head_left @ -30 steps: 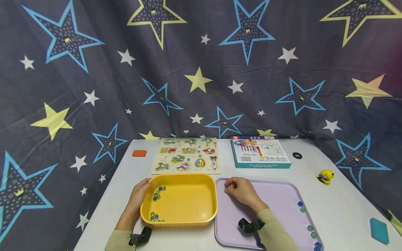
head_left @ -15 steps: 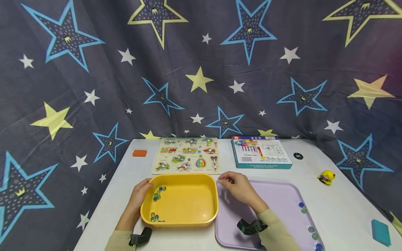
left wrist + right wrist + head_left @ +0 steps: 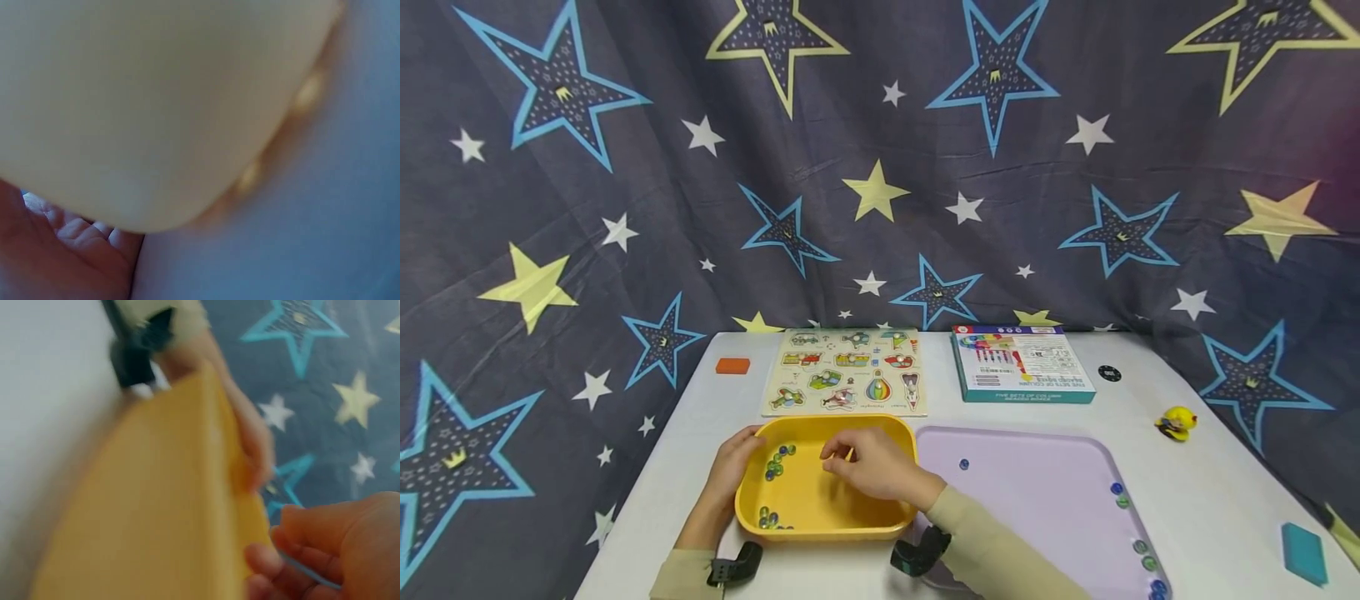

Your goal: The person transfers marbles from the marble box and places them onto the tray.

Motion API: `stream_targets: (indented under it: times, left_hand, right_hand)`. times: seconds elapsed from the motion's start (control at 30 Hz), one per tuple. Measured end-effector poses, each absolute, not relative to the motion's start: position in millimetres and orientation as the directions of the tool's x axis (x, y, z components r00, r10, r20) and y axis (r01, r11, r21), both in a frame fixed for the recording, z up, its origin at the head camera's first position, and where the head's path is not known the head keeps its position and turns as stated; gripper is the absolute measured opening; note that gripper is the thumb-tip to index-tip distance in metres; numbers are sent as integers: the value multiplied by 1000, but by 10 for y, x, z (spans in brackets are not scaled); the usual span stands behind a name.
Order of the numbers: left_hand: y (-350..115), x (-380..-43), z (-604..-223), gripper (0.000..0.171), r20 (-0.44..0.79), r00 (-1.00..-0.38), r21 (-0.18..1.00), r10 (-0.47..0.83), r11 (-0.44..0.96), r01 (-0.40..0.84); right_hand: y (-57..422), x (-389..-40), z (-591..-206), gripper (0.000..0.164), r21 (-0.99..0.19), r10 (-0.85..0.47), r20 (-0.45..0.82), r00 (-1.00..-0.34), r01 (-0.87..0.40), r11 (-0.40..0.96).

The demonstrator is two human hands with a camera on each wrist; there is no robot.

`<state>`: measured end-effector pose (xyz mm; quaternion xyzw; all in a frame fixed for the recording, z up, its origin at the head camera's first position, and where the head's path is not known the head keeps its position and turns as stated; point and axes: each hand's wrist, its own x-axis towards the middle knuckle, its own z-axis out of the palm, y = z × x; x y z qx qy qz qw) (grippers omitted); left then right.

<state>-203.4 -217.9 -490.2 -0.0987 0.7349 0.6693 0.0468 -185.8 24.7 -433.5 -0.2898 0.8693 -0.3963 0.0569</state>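
My left hand (image 3: 733, 471) grips the left side of a yellow plastic tub (image 3: 850, 533), thumb at the rim. Its palm shows in the left wrist view below the blurred tub wall (image 3: 137, 125). Several green and blue glass marbles (image 3: 775, 467) lie along the tub's left side, with more at its front left. Over the tub's middle, my right hand (image 3: 876, 467) has thumb and fingertips drawn together in a pinch; the marble between them is hidden by the fingers. A single blue marble (image 3: 964, 464) lies on the lilac tray (image 3: 1030, 508) to the right.
More marbles (image 3: 1142, 546) line the lilac tray's right edge. Behind the tub lie a picture puzzle board (image 3: 850, 375) and a teal-edged box (image 3: 1022, 367). An orange block (image 3: 732, 367), black disc (image 3: 1109, 373), yellow duck (image 3: 1176, 422) and teal block (image 3: 1305, 552) are spread around the table.
My right hand has moved left from the lilac tray to above the yellow tub, fingertips pinched. A blue marble on the tray is now uncovered. My left hand keeps its grip.
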Motion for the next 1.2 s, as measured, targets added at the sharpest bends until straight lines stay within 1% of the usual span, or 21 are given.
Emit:
stream_targets:
  times: [0.1, 0.27, 0.43, 0.7, 0.97, 1.2]
  left_hand:
    - [-2176, -2032, -4890, 35, -205, -976, 974, -77, 86, -211]
    - [-2177, -2033, -4894, 34, -209, -974, 972, -83, 90, -217]
    - [-2172, -2030, -4902, 34, -204, -976, 973, -82, 91, -211]
    - [-2175, -2024, -4893, 35, -201, -976, 975, -78, 80, -207]
    - [-2188, -2023, -4892, 35, -195, -977, 974, -83, 102, -203]
    - [-2172, -2032, -4909, 32, -192, -977, 973, -91, 109, -201]
  right_hand:
    - [81, -1816, -4383, 16, -709, -610, 47, -791, -457, 537]
    - [-109, -1792, -4493, 15, -687, -669, -59, -741, -456, 566]
    - [-211, -1781, -4517, 16, -696, -715, -92, -693, -469, 544]
    - [-324, -1762, -4559, 12, -763, -746, -168, -644, -394, 513]
    - [-341, -1745, -4573, 9, -812, -761, -183, -623, -341, 474]
    - [-318, -1734, -4588, 17, -812, -736, -232, -636, -291, 507]
